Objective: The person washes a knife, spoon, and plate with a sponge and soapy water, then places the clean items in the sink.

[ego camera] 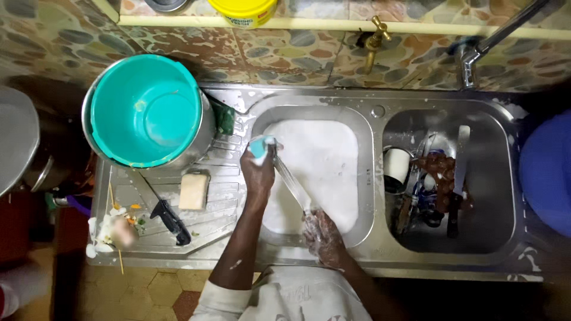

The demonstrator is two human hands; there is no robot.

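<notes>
One knife [292, 183] is soaped: my right hand [323, 233] grips it, left hand [259, 169] pinches a sponge [260, 147]; dirty utensils [437, 184] wait.

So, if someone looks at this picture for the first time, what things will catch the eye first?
Probably the big turquoise basin standing on the left of the draining board, bright against the steel. Next, the two soapy hands over the foam-filled left sink bowl: the left hand rubs a small blue sponge on a long knife, whose handle the right hand holds. The right bowl holds piled utensils.
</notes>
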